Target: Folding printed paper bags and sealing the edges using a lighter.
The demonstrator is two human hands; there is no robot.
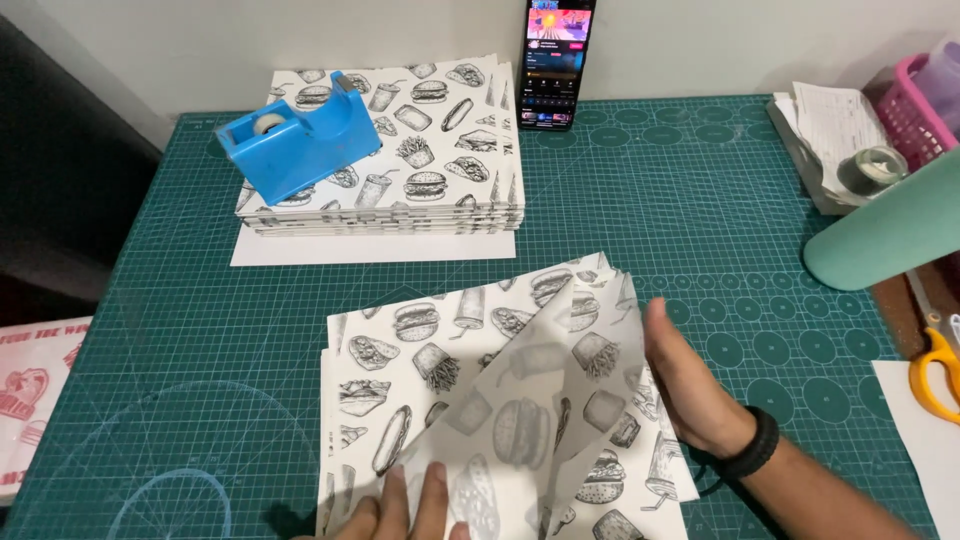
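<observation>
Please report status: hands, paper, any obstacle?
Left hand and right hand flat, pressing folded printed paper. Nothing gripped. Tape dispenser rests apart on paper stack.

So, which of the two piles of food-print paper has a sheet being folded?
The near pile, under both hands: its top sheet is folded over diagonally. The far pile lies flat, with the blue tape dispenser on top.

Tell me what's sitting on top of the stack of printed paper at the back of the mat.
A blue tape dispenser rests on the left part of the paper stack. A plain white sheet shows beneath the stack; whatever else the stack covers cannot be seen.
</observation>
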